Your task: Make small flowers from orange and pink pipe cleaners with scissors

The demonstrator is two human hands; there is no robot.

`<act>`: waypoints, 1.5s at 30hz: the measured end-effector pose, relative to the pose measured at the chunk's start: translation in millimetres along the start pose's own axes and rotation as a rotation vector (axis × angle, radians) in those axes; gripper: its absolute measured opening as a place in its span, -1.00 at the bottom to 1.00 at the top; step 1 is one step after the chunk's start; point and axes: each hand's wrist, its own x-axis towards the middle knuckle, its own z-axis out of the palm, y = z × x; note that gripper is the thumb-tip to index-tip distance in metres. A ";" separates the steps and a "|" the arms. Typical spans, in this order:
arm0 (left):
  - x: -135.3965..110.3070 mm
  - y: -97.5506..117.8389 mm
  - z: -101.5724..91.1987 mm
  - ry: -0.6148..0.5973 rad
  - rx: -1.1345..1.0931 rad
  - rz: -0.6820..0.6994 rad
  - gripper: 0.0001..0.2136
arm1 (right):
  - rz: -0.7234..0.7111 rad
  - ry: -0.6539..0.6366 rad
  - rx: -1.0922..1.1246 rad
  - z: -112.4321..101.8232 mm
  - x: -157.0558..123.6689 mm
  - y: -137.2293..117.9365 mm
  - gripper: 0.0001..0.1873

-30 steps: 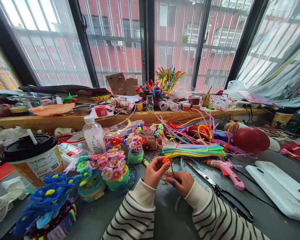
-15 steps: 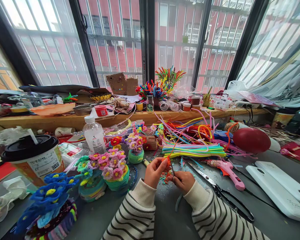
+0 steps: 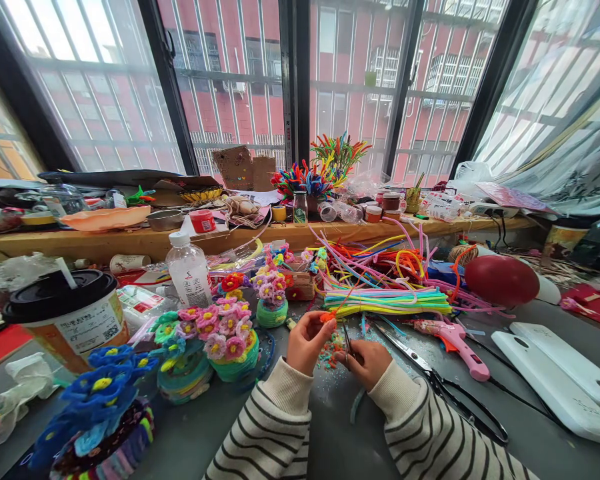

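Note:
My left hand (image 3: pixel 306 341) pinches a small orange pipe-cleaner piece (image 3: pixel 327 317) between thumb and fingertips, held just above the grey table (image 3: pixel 230 427). My right hand (image 3: pixel 364 363) is closed round small dark scissors (image 3: pixel 347 337), whose blades point up toward the orange piece. Orange trimmings (image 3: pixel 331 350) lie scattered on the table between the two hands. Both arms wear striped sleeves.
A pile of coloured pipe cleaners (image 3: pixel 385 297) lies behind the hands. Large scissors (image 3: pixel 430 377), a pink glue gun (image 3: pixel 455 340) and white flat boxes (image 3: pixel 555 380) lie right. Pipe-cleaner flower pots (image 3: pixel 225 340), a clear bottle (image 3: pixel 187 270) and a lidded cup (image 3: pixel 67 317) stand left.
My left hand has turned the orange piece and lifted it slightly away from the scissors. More orange trimmings lie on the table. My right hand has shifted only a little.

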 end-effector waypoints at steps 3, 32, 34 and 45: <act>-0.1 -0.5 0.1 0.015 0.007 0.011 -0.79 | 0.007 0.068 -0.071 0.8 0.6 3.0 -0.50; -3.0 -2.0 5.7 0.043 0.021 0.041 -0.79 | -0.069 0.289 -0.450 3.7 0.1 11.9 -0.47; -2.7 -2.3 5.4 0.041 0.019 0.040 -0.79 | -0.079 0.306 -0.442 4.2 0.3 12.6 -0.44; 0.0 -2.9 -1.1 -0.007 0.063 0.038 -0.78 | -0.030 0.164 -0.389 4.2 0.2 13.4 -0.53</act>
